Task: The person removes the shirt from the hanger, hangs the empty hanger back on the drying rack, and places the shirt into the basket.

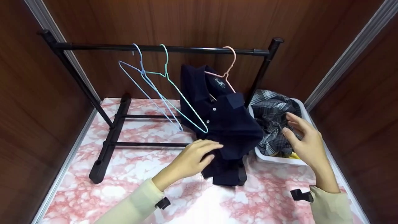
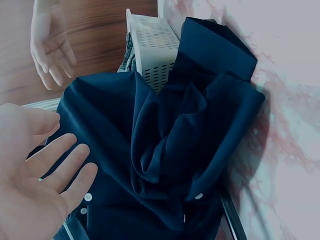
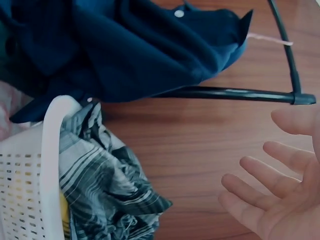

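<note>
A navy button-up shirt (image 1: pixel 228 124) hangs on a pink hanger (image 1: pixel 229 67) from the black rack, its collar and white buttons facing forward. My left hand (image 1: pixel 196 157) is in front of the shirt's lower part, with loosely bent fingers and nothing in them. In the left wrist view the left hand (image 2: pixel 42 175) shows an empty palm beside the shirt's folds. My right hand (image 1: pixel 306 140) hovers over the basket side, fingers spread and holding nothing. Below it lies a grey plaid garment (image 1: pixel 273 118). The right wrist view shows the right hand (image 3: pixel 280 185) apart from both garments.
A blue hanger (image 1: pixel 141 70) and a green hanger (image 1: pixel 166 74) hang bare on the rack's rail (image 1: pixel 102 47). The white perforated basket (image 1: pixel 279 160) stands at the right with plaid and yellow cloth inside. Wooden panels (image 1: pixel 155 18) enclose the pink-and-white marbled surface (image 1: pixel 130 199).
</note>
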`<state>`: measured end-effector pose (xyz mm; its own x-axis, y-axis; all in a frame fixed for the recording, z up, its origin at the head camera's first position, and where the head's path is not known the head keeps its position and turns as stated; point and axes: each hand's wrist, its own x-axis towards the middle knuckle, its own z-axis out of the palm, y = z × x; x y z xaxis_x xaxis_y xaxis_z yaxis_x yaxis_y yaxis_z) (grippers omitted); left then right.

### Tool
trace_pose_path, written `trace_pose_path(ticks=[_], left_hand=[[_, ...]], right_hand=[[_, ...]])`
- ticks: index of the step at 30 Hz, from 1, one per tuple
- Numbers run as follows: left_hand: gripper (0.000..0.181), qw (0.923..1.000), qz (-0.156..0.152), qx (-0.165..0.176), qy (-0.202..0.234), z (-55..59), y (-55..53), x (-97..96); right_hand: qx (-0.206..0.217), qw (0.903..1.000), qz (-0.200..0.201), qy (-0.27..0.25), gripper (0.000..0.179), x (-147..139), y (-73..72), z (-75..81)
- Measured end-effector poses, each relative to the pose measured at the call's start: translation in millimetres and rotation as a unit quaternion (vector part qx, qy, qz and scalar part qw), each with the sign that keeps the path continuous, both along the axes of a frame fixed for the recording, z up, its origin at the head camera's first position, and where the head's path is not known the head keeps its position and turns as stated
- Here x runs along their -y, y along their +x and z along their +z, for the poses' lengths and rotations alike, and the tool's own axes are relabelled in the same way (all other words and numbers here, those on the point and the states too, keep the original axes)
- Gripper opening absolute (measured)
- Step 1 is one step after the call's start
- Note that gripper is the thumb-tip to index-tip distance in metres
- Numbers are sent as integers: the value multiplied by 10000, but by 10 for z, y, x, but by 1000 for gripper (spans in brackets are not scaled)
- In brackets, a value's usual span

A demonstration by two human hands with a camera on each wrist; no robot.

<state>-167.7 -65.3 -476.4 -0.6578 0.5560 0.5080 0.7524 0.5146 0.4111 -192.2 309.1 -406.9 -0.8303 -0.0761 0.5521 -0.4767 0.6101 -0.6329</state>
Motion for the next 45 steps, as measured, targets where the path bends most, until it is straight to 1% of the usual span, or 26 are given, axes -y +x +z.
trace_pose_path(ticks=[6, 8, 11, 14, 16, 20, 23, 26, 28, 31, 33, 36, 39, 42, 45], left_hand=[[38, 9999, 50, -35, 103, 11, 86, 122], [39, 9999, 79, -71, 136, 42, 121, 158], [39, 9996, 98, -211, 178, 104, 168, 198], [39, 9992, 11, -328, 245, 222, 207, 222], [38, 9986, -65, -429, 303, 327, 215, 238], [37, 9966, -96, -692, 431, 604, 174, 281], [35, 9948, -121, -841, 567, 849, 84, 307], [35, 9925, -208, -929, 764, 1076, -55, 314], [34, 9914, -212, -964, 862, 1203, -164, 313], [34, 9918, -56, -885, 915, 1353, -319, 309], [34, 9937, 75, -702, 870, 1439, -412, 304], [36, 9965, 303, -292, 720, 1553, -543, 294], [40, 9967, 607, 50, 529, 1642, -677, 294], [42, 9950, 929, 216, 311, 1689, -820, 304], [43, 9924, 1194, 298, 65, 1716, -958, 303]], right_hand=[[-28, 10000, 29, 26, 51, 67, 34, 60], [-45, 9999, 96, -16, 51, 95, 37, 78], [-88, 9997, 219, -108, 51, 129, 31, 95], [-117, 9995, 281, -131, 51, 150, 29, 115], [-136, 9994, 292, -116, 51, 157, 28, 131], [-161, 9994, 290, -54, 51, 173, 42, 170], [-162, 9994, 310, -37, 51, 192, 54, 196], [-156, 9992, 357, -9, 51, 220, 58, 223], [-147, 9991, 390, -4, 52, 243, 62, 246], [-169, 9990, 418, 48, 52, 278, 68, 284], [-193, 9989, 422, 74, 52, 304, 74, 310], [-252, 9987, 419, 143, 53, 342, 83, 342], [-323, 9984, 407, 230, 54, 373, 93, 359], [-381, 9980, 425, 264, 55, 392, 104, 372], [-438, 9977, 450, 244, 55, 407, 106, 385]])
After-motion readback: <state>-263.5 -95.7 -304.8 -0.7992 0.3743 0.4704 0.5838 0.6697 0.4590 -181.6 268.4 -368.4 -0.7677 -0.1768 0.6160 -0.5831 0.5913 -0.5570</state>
